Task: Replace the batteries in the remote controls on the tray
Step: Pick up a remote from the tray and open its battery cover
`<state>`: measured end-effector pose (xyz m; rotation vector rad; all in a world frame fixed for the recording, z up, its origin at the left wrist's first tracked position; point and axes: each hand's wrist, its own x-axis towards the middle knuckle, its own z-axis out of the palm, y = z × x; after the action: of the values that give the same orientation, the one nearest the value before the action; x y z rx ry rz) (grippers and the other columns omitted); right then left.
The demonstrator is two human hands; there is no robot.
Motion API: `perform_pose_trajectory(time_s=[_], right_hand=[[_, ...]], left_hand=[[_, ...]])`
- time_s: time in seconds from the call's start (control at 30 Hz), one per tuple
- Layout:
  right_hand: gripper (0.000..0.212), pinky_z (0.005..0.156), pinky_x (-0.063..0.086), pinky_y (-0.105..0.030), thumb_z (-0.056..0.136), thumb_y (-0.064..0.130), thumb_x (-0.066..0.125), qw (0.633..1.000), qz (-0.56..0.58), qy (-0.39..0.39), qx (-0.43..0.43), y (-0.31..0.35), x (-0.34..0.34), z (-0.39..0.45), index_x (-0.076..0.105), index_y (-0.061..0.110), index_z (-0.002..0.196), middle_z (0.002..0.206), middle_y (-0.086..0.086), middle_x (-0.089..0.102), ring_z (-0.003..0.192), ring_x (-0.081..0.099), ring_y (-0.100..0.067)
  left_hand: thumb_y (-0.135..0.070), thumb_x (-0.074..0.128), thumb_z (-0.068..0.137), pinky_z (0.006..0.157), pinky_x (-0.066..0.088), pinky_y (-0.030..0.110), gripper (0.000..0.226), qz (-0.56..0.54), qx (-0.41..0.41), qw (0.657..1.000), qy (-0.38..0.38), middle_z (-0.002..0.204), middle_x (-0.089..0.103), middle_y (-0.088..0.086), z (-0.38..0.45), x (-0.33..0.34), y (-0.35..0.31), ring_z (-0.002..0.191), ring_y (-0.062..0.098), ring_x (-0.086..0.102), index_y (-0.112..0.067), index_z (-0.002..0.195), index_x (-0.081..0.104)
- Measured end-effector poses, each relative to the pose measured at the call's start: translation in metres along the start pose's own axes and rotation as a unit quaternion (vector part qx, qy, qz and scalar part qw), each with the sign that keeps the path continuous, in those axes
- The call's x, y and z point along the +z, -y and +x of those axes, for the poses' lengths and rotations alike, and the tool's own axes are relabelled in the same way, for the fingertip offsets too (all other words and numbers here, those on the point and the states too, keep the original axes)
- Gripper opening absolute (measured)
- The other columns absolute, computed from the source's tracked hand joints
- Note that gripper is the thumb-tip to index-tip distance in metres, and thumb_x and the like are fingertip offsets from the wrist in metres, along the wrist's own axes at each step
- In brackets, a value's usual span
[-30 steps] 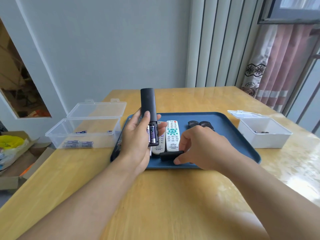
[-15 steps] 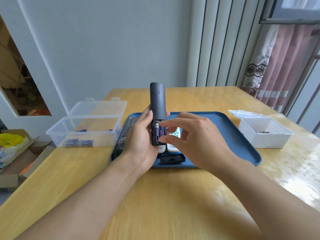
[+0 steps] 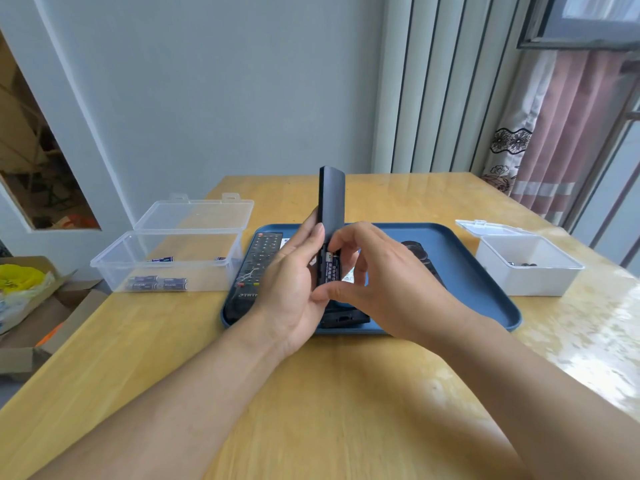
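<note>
While gripped upright above the blue tray [image 3: 478, 271] by the left hand [image 3: 294, 289], black remote [image 3: 331, 202] now shows its open bay, cover [image 3: 343, 318] left lying at tray's near edge. Right hand [image 3: 384, 282], up from that cover a second ago, pinching a battery [image 3: 331, 268] in the bay: removal under way, probably.

Clear box [image 3: 166, 261] at surface's left edge: several AA cells [image 3: 157, 284]. White box [image 3: 526, 268] at right edge: few small dark pieces.

single head cam, wide-angle, looks forward-down over table [image 3: 346, 393]; tray [image 3: 478, 271] mid-frame, near; wall behind.
</note>
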<state>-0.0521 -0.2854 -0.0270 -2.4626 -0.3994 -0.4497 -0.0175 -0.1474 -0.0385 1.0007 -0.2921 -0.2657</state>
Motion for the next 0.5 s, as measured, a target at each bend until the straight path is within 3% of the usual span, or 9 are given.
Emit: perform_pose_trajectory(time_s=[0.13,0.23,0.37,0.43,0.5], right_hand=[[0.039,0.068,0.041,-0.014,0.08,0.057,0.071,0.999,0.023,0.001,0.024,-0.0013,-0.001,0.0015,0.05,0.032,0.102,0.094,0.017,0.056,0.085,0.052,-0.003],[0.033,0.066,0.041,-0.011,0.082,0.046,0.076,0.996,0.073,-0.015,0.048,0.0018,-0.0013,0.0011,0.053,0.026,0.093,0.083,0.012,0.061,0.081,0.054,-0.006],[0.033,0.054,0.048,-0.022,0.078,0.034,0.084,0.969,0.218,-0.05,0.103,0.007,0.0041,0.0014,0.056,0.017,0.086,0.073,-0.003,0.067,0.056,0.054,-0.011],[0.035,0.052,0.053,-0.027,0.077,0.028,0.086,0.941,0.305,-0.051,0.14,0.007,0.0055,0.0013,0.058,0.012,0.092,0.068,-0.005,0.067,0.054,0.059,-0.014],[0.032,0.054,0.053,-0.024,0.078,0.025,0.085,0.924,0.343,-0.038,0.166,0.0065,0.0054,0.0009,0.063,0.008,0.094,0.065,-0.004,0.066,0.056,0.062,-0.014]], left_hand=[[-0.024,0.046,0.105,0.066,0.054,0.024,0.04,0.006,-0.004,1.0,0.007,0.115,0.066,0.002,-0.0015,0.0024,0.0023,0.086,0.014,0.067,-0.031,0.144,0.053],[-0.024,0.047,0.105,0.074,0.052,0.023,0.04,0.007,-0.002,1.0,0.008,0.122,0.069,0.001,-0.0024,0.004,0.0032,0.093,0.013,0.067,-0.032,0.144,0.054],[-0.022,0.045,0.106,0.066,0.057,0.028,0.038,-0.018,0.002,1.0,0.004,0.122,0.073,0.002,-0.0048,0.0073,0.0012,0.098,0.018,0.071,-0.032,0.141,0.057],[-0.023,0.045,0.105,0.063,0.053,0.032,0.037,-0.015,0.002,1.0,-0.007,0.112,0.073,0.002,-0.0043,0.0075,0.0014,0.095,0.022,0.067,-0.034,0.138,0.059],[-0.025,0.047,0.105,0.07,0.046,0.035,0.036,-0.004,0.003,1.0,-0.021,0.108,0.07,0.003,-0.0031,0.0065,0.0014,0.096,0.023,0.061,-0.036,0.137,0.06]])
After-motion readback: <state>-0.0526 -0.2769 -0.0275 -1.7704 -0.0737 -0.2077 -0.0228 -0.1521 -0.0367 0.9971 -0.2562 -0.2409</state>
